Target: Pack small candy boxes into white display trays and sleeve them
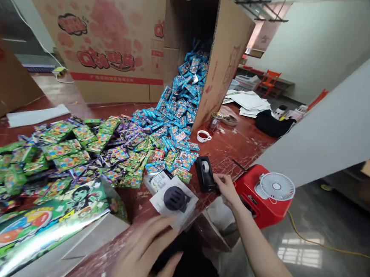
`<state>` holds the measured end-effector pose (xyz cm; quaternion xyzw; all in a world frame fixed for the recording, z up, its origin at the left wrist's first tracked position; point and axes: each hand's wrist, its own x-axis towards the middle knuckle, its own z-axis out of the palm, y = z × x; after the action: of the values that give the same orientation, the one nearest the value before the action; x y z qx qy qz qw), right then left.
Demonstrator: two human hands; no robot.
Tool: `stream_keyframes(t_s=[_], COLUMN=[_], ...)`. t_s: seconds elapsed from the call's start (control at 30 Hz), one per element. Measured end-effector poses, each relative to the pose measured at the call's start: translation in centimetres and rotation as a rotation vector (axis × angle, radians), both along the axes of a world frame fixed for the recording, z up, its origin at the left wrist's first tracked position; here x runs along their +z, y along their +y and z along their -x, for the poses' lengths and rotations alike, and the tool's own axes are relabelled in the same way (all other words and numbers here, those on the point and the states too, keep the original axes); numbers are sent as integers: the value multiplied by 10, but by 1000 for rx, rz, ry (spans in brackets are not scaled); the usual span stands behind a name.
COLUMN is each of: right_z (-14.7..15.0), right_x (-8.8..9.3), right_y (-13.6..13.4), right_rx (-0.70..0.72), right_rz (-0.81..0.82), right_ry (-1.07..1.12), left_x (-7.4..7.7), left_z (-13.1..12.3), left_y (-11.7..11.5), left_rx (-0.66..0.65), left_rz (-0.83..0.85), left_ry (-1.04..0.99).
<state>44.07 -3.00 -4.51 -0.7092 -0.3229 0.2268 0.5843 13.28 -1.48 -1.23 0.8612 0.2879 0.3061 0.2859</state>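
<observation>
My left hand point(145, 253) is low in the middle of the view, blurred, its fingers apart and nothing in them. Just beyond it lies a white sheet with a dark round shape point(175, 198), on top of other flat packs. At the right, my right hand point(227, 188) has its fingers at the near end of a black tape dispenser point(205, 174) with a pale roll. Small green packets point(64, 148) and blue packets point(183, 95) are heaped across the red table point(236, 138). A large green printed box point(53, 226) stands at the lower left.
Blue packets spill from a tipped carton point(221, 60). Behind the heap is a big cardboard box point(116, 30). A cup of dark red liquid point(203, 136) stands beyond the dispenser. A white fan point(276, 186) sits on a red case point(270, 211) at the right, above an open bin point(215, 226).
</observation>
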Motion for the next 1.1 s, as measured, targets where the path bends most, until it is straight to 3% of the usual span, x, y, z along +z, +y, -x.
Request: stream_keyframes(t_s=[0.07,0.1,0.17,0.27,0.37,0.5,0.67,0.83,0.97,1.1], right_z=[-12,-13,-11,-9,-10,-11,-10,5,19,19], right_x=[-19,-24,-30,-31,-33,-36,-25,-14,-36,-64], right_y=[-10,-13,-14,-12,-10,-7,-3,-30,-52,-52], right_rx=[-30,-42,-58,-68,-70,-64,-75,-85,-151,-254], right_rz=[50,64,74,71,64,48,32,28,58,55], right_ry=[64,93,137,183,235,324,473,490,395,198], left_x=[-13,-21,-36,-54,-60,-56,-53,-49,-50,-52], left_z=[-63,-95,-148,-191,-198,-194,-195,-195,-194,-196], left_y=[6,11,22,34,36,35,35,35,34,34], left_rx=[-108,-101,-47,-15,-35,-51,-59,-56,-39,-53], left_rz=[127,223,254,286,297,267,227,204,207,204], left_ry=[-62,-103,-116,-92,-47,10,62,85,106,114])
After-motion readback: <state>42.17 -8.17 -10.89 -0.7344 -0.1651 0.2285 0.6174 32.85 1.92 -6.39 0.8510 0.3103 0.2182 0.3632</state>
